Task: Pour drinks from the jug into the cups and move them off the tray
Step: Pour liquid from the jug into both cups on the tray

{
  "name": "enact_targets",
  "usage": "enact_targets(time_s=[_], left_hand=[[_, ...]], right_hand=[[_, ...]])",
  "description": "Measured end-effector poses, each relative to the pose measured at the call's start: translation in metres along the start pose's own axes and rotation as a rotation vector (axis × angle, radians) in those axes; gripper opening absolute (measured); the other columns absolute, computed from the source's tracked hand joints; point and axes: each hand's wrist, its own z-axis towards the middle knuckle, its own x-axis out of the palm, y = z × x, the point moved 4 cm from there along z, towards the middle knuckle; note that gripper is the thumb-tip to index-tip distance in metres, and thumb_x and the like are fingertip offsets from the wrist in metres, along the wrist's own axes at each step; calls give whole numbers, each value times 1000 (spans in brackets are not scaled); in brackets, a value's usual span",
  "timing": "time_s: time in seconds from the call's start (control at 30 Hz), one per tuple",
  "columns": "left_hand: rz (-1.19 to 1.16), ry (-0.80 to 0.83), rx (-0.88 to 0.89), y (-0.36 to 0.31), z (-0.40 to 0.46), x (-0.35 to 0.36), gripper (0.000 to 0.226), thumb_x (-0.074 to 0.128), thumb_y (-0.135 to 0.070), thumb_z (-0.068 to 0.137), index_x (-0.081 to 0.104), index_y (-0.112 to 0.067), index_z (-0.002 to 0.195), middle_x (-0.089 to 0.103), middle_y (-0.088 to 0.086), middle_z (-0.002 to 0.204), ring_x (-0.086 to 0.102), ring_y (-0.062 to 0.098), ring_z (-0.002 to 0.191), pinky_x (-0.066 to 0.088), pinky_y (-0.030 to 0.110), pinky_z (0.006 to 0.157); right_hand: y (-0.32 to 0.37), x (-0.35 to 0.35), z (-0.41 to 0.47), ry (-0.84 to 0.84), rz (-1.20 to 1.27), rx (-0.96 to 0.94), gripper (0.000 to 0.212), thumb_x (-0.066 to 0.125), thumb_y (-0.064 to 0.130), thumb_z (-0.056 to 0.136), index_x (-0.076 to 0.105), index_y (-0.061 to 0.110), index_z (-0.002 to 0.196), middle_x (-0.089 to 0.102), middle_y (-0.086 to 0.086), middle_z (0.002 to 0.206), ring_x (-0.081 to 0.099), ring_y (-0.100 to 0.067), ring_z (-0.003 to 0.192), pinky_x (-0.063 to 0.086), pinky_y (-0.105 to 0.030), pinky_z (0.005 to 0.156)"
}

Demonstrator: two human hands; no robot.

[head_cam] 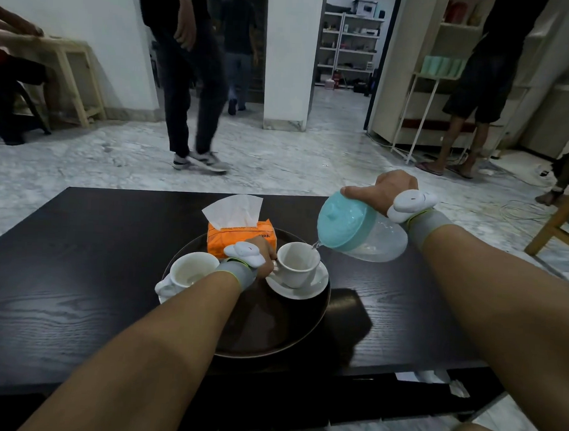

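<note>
The right hand (387, 192) grips the jug (362, 230) from above, thumb lying on the blue lid and the other fingers curled round the far side, out of sight. The jug is clear plastic with a blue lid (344, 223); it is held in the air, tipped to the left, above the right part of the worktop (78, 271). A thin stream of water (315, 245) leaves the spout and falls into the right cup (297, 263).

The right cup is white and stands upright on a white saucer (301, 286). The saucer sits on the right side of the round dark tray (271, 328). The left hand (263, 255) is at the handle side of this cup, fingers curled in against the handle; the exact hold is hidden behind the hand.

The left cup (189, 271) is also white, upright, and sits at the left edge of the tray, partly covered by the left forearm. What it holds cannot be told.

An orange tissue pack (240, 234) with one white tissue pulled up stands at the far side of the tray, just behind the left hand.

Both wrists carry a grey band with a white sensor (411, 203).

Beyond the worktop, people stand and walk on a marble floor (279, 156).
</note>
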Motion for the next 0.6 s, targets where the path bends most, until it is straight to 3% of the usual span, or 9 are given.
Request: enact_targets(time_s=[0.33,0.6], left_hand=[[3,-7,8,1,2,1,33,62,-14,87,73,-21,117,72,5,117,66,28,105,54,39,96],[8,4,2,3,3,3,34,63,-17,85,72,-24,117,72,3,116,67,27,103,55,38,94]], right_hand=[[6,-2,1,11,-57,-17,77,62,75,69,69,0,83,59,-10,77,61,-29,81,38,-30,64],[8,-1,3,-5,-80,-22,74,62,76,68,68,3,78,57,-8,73,55,-24,71,37,-29,63]])
